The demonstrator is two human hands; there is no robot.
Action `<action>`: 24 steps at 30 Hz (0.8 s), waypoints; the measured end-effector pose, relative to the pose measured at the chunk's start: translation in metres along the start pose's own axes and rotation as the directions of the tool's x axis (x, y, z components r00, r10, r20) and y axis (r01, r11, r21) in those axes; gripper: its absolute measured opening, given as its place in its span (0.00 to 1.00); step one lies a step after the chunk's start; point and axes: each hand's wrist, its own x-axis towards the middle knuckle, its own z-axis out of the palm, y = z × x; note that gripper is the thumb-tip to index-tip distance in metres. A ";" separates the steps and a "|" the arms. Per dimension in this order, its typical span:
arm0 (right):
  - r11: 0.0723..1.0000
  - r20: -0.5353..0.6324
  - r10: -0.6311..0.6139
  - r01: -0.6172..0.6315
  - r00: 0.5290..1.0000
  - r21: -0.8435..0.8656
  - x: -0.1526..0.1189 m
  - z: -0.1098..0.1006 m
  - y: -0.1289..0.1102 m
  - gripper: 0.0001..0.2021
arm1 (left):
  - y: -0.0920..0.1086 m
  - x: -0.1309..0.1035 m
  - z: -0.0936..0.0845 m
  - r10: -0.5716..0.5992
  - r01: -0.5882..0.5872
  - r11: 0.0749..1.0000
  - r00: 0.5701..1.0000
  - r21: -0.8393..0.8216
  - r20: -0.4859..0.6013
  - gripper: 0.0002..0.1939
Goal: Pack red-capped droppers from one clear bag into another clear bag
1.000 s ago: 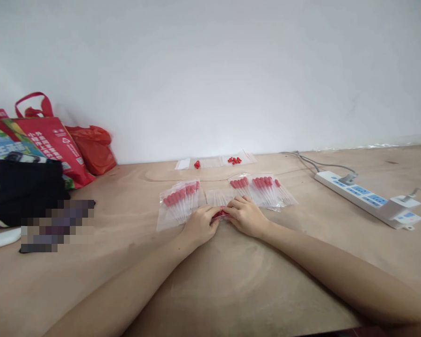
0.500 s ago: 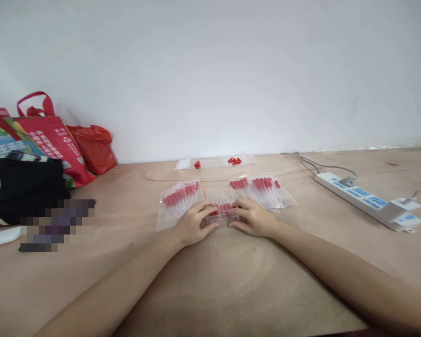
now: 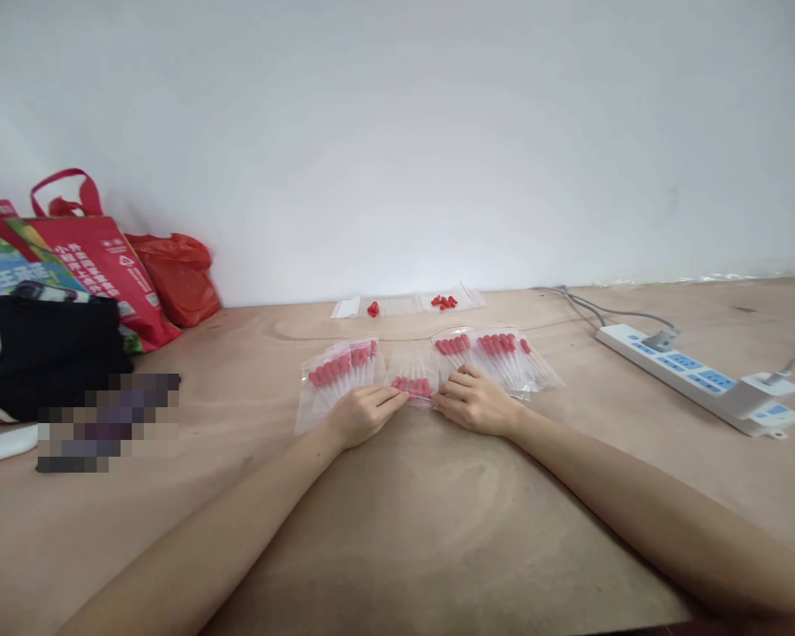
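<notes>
My left hand (image 3: 364, 412) and my right hand (image 3: 472, 400) lie on the wooden table (image 3: 397, 530), fingertips pinching the near edge of a small clear bag (image 3: 413, 378) of red-capped droppers that lies flat between them. A pile of similar filled bags (image 3: 339, 374) sits just left of my left hand. Another pile of filled bags (image 3: 500, 355) lies just beyond my right hand. Further back, near the wall, are loose red caps (image 3: 443, 302), a single red cap (image 3: 372, 309) and empty clear bags (image 3: 397, 306).
A white power strip (image 3: 699, 378) with plugged cables lies at the right. Red shopping bags (image 3: 116, 265), a black bag (image 3: 40, 353) and a white object (image 3: 3, 444) stand at the left. A white wall runs behind.
The bag in my hands was bunched up between my fingers; it has been spread out and laid flat on the table, a little further from me.
</notes>
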 end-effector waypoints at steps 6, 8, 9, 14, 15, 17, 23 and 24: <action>1.000 -0.021 0.006 -0.006 1.000 -0.001 0.001 0.004 0.003 0.14 | -0.002 -0.001 0.000 -0.018 0.017 0.999 1.000 -0.027 -0.017 0.13; 0.998 -0.043 0.070 -0.069 0.997 0.008 -0.001 0.004 0.005 0.13 | -0.004 -0.002 0.000 -0.019 0.019 1.000 1.000 0.016 -0.020 0.13; 0.995 -0.052 0.102 -0.101 0.993 0.020 -0.001 0.004 0.006 0.13 | -0.004 -0.002 0.000 -0.022 0.023 0.999 0.999 0.043 -0.025 0.13; 0.974 -0.118 0.209 -0.195 0.971 0.115 -0.005 0.004 0.010 0.13 | -0.009 -0.003 0.005 -0.056 0.061 0.987 0.998 0.152 -0.037 0.13; 0.973 -0.128 0.212 -0.197 0.969 0.123 -0.006 0.004 0.011 0.12 | -0.010 -0.003 0.006 -0.054 0.059 0.985 0.998 0.161 -0.039 0.13; 0.977 -0.128 0.197 -0.183 0.972 0.113 -0.006 0.004 0.012 0.12 | -0.011 -0.003 0.008 -0.029 0.036 0.984 0.999 0.176 -0.045 0.13; 0.999 -0.056 0.019 -0.021 0.998 -0.039 -0.004 0.004 0.015 0.12 | -0.011 0.002 0.004 0.050 -0.024 0.971 0.993 0.239 -0.104 0.11; 0.998 -0.060 -0.009 0.005 0.998 -0.063 -0.004 0.004 0.015 0.12 | -0.010 0.003 0.003 0.066 -0.035 0.968 0.991 0.247 -0.115 0.11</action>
